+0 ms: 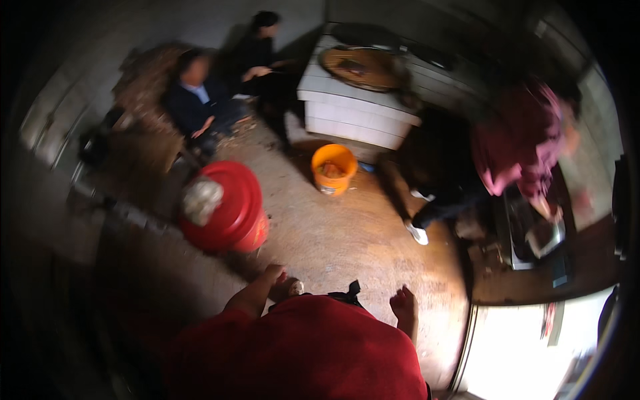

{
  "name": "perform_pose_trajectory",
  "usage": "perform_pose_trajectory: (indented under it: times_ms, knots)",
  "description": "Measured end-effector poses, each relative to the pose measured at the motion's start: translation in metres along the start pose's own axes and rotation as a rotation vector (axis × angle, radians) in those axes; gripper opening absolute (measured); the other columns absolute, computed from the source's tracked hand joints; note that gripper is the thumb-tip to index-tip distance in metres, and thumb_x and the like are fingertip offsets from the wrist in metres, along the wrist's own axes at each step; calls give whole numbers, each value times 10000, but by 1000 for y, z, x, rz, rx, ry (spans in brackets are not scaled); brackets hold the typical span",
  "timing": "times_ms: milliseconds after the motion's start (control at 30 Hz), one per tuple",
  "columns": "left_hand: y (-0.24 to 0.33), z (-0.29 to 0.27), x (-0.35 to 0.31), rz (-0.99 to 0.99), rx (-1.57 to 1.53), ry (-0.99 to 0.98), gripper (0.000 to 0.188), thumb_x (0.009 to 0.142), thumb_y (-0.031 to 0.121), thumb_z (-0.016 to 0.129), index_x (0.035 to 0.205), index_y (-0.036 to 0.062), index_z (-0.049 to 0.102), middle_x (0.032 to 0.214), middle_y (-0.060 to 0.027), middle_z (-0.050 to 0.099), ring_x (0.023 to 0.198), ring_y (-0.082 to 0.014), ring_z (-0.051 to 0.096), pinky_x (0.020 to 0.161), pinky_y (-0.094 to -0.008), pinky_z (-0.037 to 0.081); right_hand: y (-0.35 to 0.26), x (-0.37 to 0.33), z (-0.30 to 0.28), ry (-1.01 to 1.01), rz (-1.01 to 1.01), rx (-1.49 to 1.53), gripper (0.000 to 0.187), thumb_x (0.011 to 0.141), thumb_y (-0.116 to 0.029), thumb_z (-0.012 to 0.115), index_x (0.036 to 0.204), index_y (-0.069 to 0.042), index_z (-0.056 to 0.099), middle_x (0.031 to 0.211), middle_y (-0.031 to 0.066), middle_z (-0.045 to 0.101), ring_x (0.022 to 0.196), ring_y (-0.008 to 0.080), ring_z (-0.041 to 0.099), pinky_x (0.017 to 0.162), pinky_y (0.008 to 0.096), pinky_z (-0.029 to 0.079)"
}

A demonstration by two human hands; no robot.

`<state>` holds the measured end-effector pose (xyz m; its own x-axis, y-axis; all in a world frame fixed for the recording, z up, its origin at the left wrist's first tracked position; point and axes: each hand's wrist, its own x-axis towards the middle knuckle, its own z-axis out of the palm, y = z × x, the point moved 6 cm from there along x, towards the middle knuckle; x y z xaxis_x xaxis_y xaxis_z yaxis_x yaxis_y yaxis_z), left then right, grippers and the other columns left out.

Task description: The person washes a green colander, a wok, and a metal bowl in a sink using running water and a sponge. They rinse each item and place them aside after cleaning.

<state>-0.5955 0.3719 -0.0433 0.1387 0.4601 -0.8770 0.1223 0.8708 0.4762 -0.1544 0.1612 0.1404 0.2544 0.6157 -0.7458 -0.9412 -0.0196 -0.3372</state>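
My left hand [274,274] hangs by my side, nearest to the red lidded bucket [244,185]. It is small and blurred, and its fingers cannot be told apart. My right hand [403,304] hangs on the other side of my red shirt, its fingers loosely curled with nothing seen in them. On the bucket's lid rests a pale, whitish bundle [203,201], perhaps a bag; blur hides its kind. Farther ahead on the floor stands an orange bucket [342,155] with reddish-brown stuff inside.
A white-tiled stove block [347,125] carries a round brown lid [365,69]. Right, a person in pink [517,143] bends over a metal sink [517,237]. Two people [200,100] sit at the far left. A bright doorway [527,347] opens at lower right.
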Motion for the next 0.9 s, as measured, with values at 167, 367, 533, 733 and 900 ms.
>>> perform_pose_trajectory:
  times_ms: [167, 367, 533, 733, 900]
  knots:
    - [25, 13, -38, -229, -133, -48, 143, 847, 164, 535, 736, 73, 532, 635, -37, 574, 557, -124, 558, 500, -238, 466, -13, -20, 46, -54, -88, 33, 212, 929, -279, 494, 792, -118, 511, 545, -17, 392, 459, 121, 337, 438, 253, 321]
    - [31, 10, -13, -71, 337, -67, 128, 804, 181, 532, 799, 54, 546, 672, -65, 587, 574, -178, 559, 546, -306, 499, -42, -82, 3, 184, -316, -70, 171, 921, -270, 521, 867, -108, 519, 617, 3, 494, 469, 113, 413, 449, 252, 365]
    - [57, 61, 5, -106, 519, 96, 138, 830, 180, 553, 749, 69, 545, 646, -34, 582, 598, -128, 563, 560, -293, 480, -51, -83, -88, 211, -226, 179, 99, 893, -200, 539, 867, -106, 524, 623, 12, 509, 471, 120, 431, 454, 254, 379]
    - [33, 205, -9, -39, 450, -70, 147, 814, 195, 575, 714, 90, 554, 618, -45, 585, 508, -158, 560, 463, -293, 478, -139, -93, -156, 119, -297, 273, 43, 871, -160, 548, 878, -120, 534, 614, 6, 505, 479, 117, 446, 443, 246, 393]
    - [-1, 343, -28, -5, 398, -229, 124, 811, 199, 589, 756, 95, 548, 634, -36, 569, 540, -170, 564, 495, -307, 476, -216, -126, -212, 216, -322, 187, 31, 871, -136, 534, 882, -126, 507, 627, -7, 490, 496, 106, 447, 445, 234, 374]
